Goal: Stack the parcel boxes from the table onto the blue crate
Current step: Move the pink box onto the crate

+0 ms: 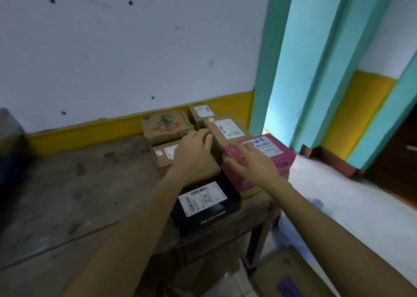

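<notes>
A cluster of parcel boxes sits at the far right corner of the worn wooden table (74, 184). The left hand (194, 152) curls its fingers over the near left top edge of the tall brown cardboard box with a white label (228, 131). The right hand (250, 161) lies flat, fingers spread and straight, on the near left corner of the pink cardboard box (270, 152) just right of it. The hands are near each other but apart. A black flat box with a white label (205, 204) lies nearest, under the left forearm. Further left are a printed brown carton with red characters (162, 125) and a small flat brown box (163, 155).

Pink box (268, 152), black box (207, 204), brown boxes (225, 129).
</notes>
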